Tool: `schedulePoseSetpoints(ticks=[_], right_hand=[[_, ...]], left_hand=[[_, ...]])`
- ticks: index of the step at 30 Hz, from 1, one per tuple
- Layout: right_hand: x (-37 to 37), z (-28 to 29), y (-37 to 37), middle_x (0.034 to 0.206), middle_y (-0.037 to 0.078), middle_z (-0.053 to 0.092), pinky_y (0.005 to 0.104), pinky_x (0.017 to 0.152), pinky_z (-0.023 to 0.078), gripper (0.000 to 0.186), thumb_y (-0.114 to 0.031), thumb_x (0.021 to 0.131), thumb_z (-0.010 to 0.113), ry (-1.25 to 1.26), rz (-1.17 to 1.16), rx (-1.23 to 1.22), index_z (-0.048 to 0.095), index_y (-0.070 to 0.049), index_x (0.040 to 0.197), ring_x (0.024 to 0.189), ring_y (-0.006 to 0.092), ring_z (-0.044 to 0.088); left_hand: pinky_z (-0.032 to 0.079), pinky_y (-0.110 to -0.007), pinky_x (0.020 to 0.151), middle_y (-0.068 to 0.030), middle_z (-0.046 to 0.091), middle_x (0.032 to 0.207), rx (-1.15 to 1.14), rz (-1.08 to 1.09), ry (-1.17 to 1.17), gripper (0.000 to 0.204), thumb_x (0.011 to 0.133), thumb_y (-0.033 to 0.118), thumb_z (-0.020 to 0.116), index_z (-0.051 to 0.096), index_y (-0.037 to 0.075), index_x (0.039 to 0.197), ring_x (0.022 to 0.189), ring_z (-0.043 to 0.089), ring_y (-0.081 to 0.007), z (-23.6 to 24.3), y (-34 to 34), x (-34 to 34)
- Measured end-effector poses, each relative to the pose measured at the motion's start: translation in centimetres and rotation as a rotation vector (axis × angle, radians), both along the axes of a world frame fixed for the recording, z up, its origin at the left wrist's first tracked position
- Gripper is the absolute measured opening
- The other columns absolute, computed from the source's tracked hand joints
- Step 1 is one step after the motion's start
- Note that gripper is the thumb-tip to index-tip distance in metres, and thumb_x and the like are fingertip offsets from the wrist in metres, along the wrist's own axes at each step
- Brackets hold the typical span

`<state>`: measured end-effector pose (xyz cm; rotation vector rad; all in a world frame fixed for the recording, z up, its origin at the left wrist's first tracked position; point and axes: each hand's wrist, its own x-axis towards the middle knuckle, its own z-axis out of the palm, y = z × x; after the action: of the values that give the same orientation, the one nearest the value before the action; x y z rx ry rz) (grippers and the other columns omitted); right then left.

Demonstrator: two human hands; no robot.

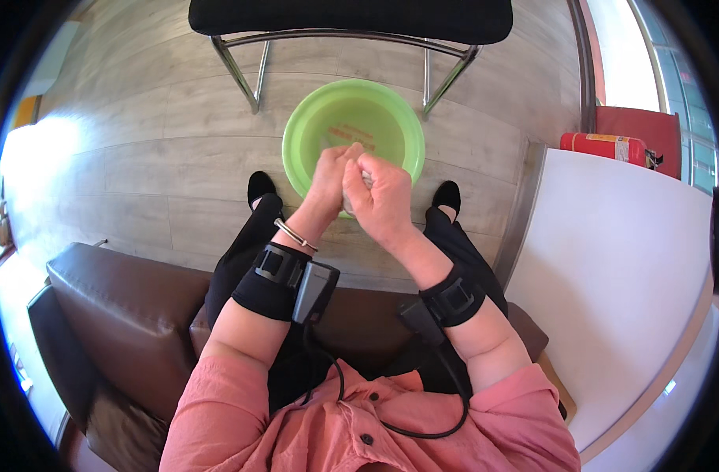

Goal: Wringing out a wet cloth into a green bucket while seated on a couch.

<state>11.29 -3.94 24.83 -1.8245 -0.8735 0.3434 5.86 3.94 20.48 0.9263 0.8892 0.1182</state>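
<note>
Paired hands above a basin, viewed from over the wearer's head. The left hand point(332, 179) and the right hand point(384, 198) meet near the midline, both clenched, with fingers curled inward and knuckles close together. Between them a small part of a pale item point(367, 179) is visible, gripped by both hands; the rest is covered, so its full shape and material cannot be told, though a bunched cloth is plausible. The pale item lies over the near side of a round, light-green basin point(351, 106), which stands on the wood-patterned floor point(218, 134) between two black shoes. Red printed marks show on the basin's bottom; whether water covers them is uncertain. The step in hand is judged to be squeezing or wringing, since the hands press against one another directly above the basin. The next move, on this reading, calls for a firm hold with both hands, an opposed turn of the wrists, and a position kept inside the rim so that any drips fall within it. A metal bracelet point(295, 236) encircles the left wrist, and each forearm bears a black strap with a cabled box. Surroundings: a black-seated chair point(351, 17) with chrome legs stands beyond the basin; a brown sofa point(123, 291) lies on the near side; at right are a white bench point(611, 259) and, beside its far edge, a red fire extinguisher point(599, 147).
</note>
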Motion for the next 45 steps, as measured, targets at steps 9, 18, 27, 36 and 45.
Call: schedulePoseSetpoints(ticks=[9, 18, 27, 36, 45], right_hand=[[7.6, -3.7, -1.7, 0.055, 0.011, 0.054, 0.0322, 0.046, 0.038, 0.032, -0.029, 0.084, 0.054, 0.214, -0.189, -0.202, 0.057, 0.001, 0.072, 0.047, 0.0208, 0.051], [1.2, 0.6, 0.6, 0.050, -0.001, 0.047, 0.0257, 0.039, 0.032, 0.031, -0.027, 0.087, 0.055, 0.522, -0.051, 0.009, 0.055, -0.005, 0.065, 0.040, 0.0106, 0.042], [1.7, -1.8, 0.6, 0.052, 0.013, 0.049, 0.0374, 0.041, 0.035, 0.029, -0.015, 0.081, 0.055, -0.231, -0.102, -0.067, 0.045, -0.005, 0.056, 0.043, 0.0298, 0.047], [1.0, -1.9, 0.2, 0.054, 0.014, 0.052, 0.0365, 0.045, 0.037, 0.028, -0.021, 0.085, 0.054, -0.233, -0.098, -0.079, 0.054, -0.001, 0.065, 0.044, 0.0275, 0.048], [6.8, -2.7, -0.8, 0.053, 0.002, 0.050, 0.0277, 0.044, 0.034, 0.041, -0.037, 0.085, 0.056, 0.524, -0.100, -0.143, 0.059, 0.002, 0.073, 0.048, 0.0076, 0.042]], left_hand=[[0.044, -0.025, 0.064, -0.0064, 0.061, 0.081, -0.017, -0.029, -0.024, 0.033, 0.093, 0.024, 0.040, 0.059, -0.003, 0.091, 0.070, 0.055, -0.0110, 3.0, -1.0, 1.7], [0.045, -0.026, 0.063, -0.0021, 0.056, 0.083, -0.374, 0.120, -0.265, 0.036, 0.091, 0.037, 0.043, 0.052, 0.002, 0.096, 0.073, 0.054, -0.0111, 0.2, 0.5, 0.2], [0.046, -0.030, 0.055, -0.0059, 0.055, 0.078, -0.380, 0.318, -0.111, 0.026, 0.091, 0.023, 0.043, 0.053, -0.001, 0.093, 0.067, 0.054, -0.0144, 1.6, -1.8, 1.3], [0.045, -0.029, 0.053, -0.0062, 0.056, 0.077, -0.546, 0.308, -0.160, 0.027, 0.091, 0.025, 0.037, 0.053, 0.003, 0.091, 0.063, 0.054, -0.0164, 2.2, -2.6, 1.0], [0.047, -0.026, 0.070, -0.0080, 0.060, 0.094, -0.195, 0.119, -0.080, 0.034, 0.092, 0.027, 0.042, 0.053, -0.003, 0.102, 0.077, 0.058, -0.0144, 3.4, 0.5, 1.2]])
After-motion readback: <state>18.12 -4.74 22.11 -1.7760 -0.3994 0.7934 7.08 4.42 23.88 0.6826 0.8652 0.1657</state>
